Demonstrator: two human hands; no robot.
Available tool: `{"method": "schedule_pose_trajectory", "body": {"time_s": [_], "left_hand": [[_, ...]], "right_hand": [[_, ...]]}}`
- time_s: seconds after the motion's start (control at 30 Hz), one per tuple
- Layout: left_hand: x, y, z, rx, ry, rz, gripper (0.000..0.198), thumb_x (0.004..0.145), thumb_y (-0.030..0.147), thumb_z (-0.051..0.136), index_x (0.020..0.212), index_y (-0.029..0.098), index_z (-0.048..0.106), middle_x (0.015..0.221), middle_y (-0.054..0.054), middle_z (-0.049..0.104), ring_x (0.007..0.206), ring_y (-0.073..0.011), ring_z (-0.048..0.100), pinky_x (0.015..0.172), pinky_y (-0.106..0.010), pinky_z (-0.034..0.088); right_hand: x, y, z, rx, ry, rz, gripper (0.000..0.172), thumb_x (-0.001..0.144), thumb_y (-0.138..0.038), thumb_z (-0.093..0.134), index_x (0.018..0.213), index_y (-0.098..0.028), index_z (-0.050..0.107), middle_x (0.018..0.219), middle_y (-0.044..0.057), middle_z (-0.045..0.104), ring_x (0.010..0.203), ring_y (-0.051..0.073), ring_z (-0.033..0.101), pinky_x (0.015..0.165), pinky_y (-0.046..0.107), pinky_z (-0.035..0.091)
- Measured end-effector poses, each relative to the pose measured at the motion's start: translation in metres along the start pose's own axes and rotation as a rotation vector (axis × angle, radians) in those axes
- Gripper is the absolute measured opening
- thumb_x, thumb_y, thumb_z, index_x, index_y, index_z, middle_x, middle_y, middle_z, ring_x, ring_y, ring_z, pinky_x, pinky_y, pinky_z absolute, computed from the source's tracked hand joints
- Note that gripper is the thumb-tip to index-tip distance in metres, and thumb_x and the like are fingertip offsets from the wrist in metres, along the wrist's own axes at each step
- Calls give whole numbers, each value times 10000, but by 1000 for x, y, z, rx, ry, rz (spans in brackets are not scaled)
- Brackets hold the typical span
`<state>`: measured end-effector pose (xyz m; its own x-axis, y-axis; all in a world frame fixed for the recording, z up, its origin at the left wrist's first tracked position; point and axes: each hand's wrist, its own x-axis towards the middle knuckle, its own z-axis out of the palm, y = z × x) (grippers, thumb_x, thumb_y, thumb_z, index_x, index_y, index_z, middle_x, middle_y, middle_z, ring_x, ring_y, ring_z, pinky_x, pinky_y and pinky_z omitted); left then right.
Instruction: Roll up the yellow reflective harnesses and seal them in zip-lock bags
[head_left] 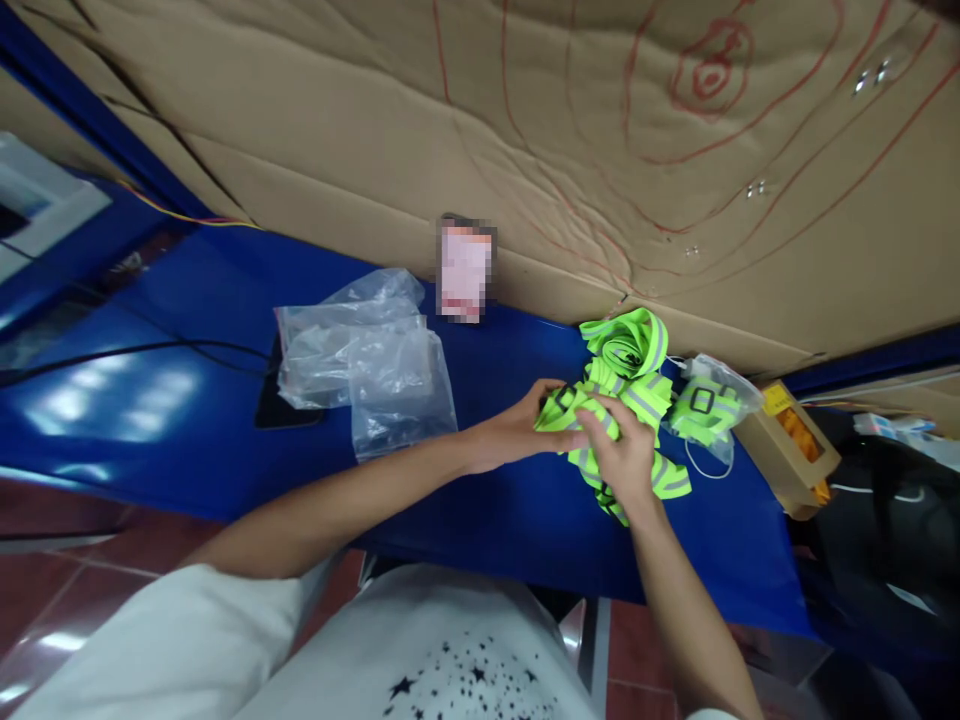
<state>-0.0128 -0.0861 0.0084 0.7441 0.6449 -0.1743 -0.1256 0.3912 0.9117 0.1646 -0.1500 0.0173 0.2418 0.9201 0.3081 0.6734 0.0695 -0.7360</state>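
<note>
A bundle of neon-green reflective straps (637, 395) with grey stripes and black buckles lies on the blue table (510, 520). My left hand (517, 430) grips the bundle's left end, fingers curled round the straps. From the near side, my right hand (622, 455) pinches the same bundle, with strap ends hanging below it. A rolled coil of the same strap (626, 340) lies just behind the bundle.
A clear bag holding another green strap (709, 405) lies right of the bundle. Empty clear plastic bags (367, 350) are piled to the left, over a dark flat object. A small open cardboard box (795, 450) sits at the table's right end. Cardboard sheets (600, 150) back the table. Cables (150, 350) run at left.
</note>
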Motion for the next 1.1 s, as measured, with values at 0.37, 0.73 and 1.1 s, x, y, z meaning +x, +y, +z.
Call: {"method": "schedule_pose_trajectory", "body": {"time_s": [0.37, 0.73, 1.1], "left_hand": [[-52, -39, 13, -133, 347, 28, 508, 836, 503, 784, 1094, 193, 474, 961, -12, 632, 808, -156, 647, 656, -279, 568], [-86, -45, -2, 584, 33, -26, 425, 903, 435, 695, 1200, 206, 494, 1154, -94, 658, 1017, -244, 710, 859, -403, 620], [-148, 37, -122, 1937, 76, 102, 633, 951, 75, 414, 1552, 273, 437, 1556, -131, 516, 1344, -391, 569, 1079, -638, 447]], "right_hand": [[-41, -17, 20, 416, -212, 238, 340, 891, -418, 725, 1190, -255, 726, 1196, 57, 758, 1088, 225, 725, 945, 337, 586], [-82, -11, 31, 486, -244, 492, 298, 680, -394, 870, 872, -190, 765, 756, 20, 767, 647, 189, 685, 619, 294, 589], [-91, 6, 5, 337, -187, 539, 311, 702, -434, 859, 884, -195, 779, 816, 51, 799, 740, 258, 747, 710, 368, 629]]}}
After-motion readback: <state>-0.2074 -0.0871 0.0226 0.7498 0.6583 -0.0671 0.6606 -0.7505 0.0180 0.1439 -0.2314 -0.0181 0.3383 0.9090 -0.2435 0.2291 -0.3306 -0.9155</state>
